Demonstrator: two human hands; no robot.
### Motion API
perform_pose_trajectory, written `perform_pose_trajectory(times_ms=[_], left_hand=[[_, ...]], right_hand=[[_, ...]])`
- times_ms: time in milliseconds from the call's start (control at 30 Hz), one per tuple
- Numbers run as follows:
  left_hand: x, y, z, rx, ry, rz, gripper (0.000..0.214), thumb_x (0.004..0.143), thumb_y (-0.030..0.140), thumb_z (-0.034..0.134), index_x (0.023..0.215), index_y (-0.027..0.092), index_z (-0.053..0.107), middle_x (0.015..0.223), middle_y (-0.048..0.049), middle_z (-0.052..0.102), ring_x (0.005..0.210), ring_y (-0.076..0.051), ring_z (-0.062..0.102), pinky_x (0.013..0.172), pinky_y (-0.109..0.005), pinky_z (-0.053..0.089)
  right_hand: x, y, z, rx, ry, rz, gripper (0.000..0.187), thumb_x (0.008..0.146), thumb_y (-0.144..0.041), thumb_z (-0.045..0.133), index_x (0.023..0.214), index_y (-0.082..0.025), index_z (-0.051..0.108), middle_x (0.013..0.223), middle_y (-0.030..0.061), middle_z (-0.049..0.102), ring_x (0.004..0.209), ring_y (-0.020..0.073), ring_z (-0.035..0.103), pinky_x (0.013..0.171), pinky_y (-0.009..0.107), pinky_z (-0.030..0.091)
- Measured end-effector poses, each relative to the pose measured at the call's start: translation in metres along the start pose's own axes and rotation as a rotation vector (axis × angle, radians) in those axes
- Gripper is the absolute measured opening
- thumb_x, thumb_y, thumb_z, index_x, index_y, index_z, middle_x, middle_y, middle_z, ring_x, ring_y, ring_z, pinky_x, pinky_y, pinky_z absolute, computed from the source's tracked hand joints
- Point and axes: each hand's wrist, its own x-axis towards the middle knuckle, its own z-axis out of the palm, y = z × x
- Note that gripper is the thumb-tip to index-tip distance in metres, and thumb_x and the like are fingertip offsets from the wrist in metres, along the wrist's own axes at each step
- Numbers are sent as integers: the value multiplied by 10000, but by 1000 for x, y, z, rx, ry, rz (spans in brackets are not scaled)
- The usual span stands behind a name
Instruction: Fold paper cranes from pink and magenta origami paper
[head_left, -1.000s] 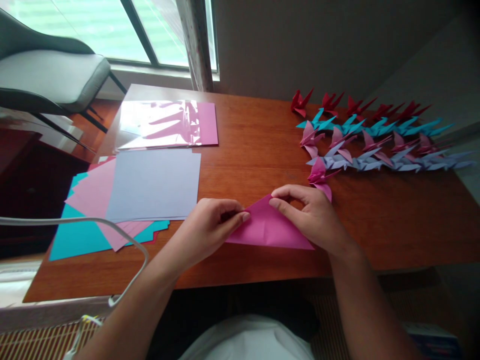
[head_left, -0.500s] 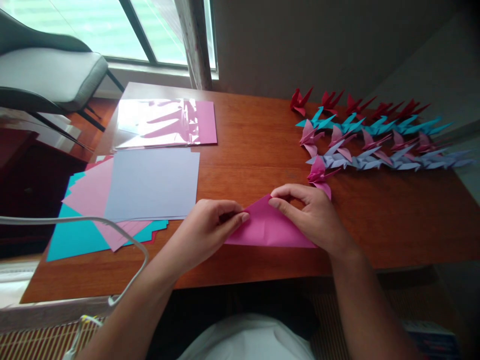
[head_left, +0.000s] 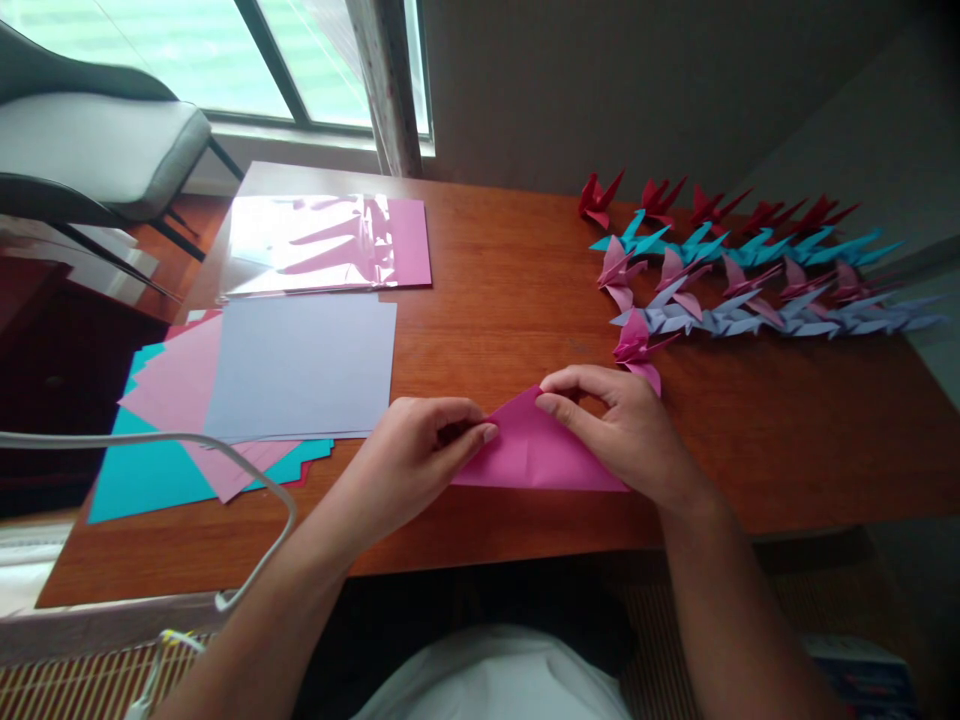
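Observation:
A bright pink sheet of origami paper [head_left: 536, 460], folded into a triangle, is held between my hands near the table's front edge. Its peak points away from me and its long side lies toward me. My left hand [head_left: 431, 445] pinches the sloping left edge between thumb and fingers. At the peak, my right hand [head_left: 611, 425] grips the paper with thumb and forefinger; its other fingers curl inward and cover part of the right side. Just beyond my right hand stands a finished pink paper crane [head_left: 634, 342].
Rows of red cranes [head_left: 596, 202], turquoise cranes [head_left: 641, 238] and pale lilac cranes [head_left: 731, 318] fill the right back. On the left lie lilac sheets [head_left: 304, 370], turquoise sheets [head_left: 150, 470] and a plastic-wrapped paper pack [head_left: 409, 245]. A white cable [head_left: 259, 475] loops past my left forearm.
Both hands keep their pinch on the pink paper, and its fold looks the same. The whole view has shifted very slightly.

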Motion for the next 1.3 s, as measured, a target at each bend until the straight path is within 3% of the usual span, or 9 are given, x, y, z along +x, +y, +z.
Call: perform_pose_trajectory(times_ms=[667,900,1300], left_hand=[[1,-1,0,-9,-3,2,318,968,395,564,783,161,673,651,32,568,599,-93,465,543,-215,333],[2,-3,2,-73,44,7,230,942,371,614,872,174,709,718,17,648,641,-108,537,567,-205,381],[3,1,1,2,73,52,178,941,279,597,839,170,695,728,10,667,654,-113,570,600,-208,417]], right_hand=[[1,0,0,-33,13,-33,47,908,-237,692,894,-216,732,919,12,785,852,177,726,789,271,545],[2,2,2,-82,59,-82,67,910,-255,686,876,-221,734,913,25,786,855,195,733,782,290,559],[2,0,2,-83,30,-48,70,918,-252,667,892,-232,728,940,33,784,884,215,734,815,323,569]])
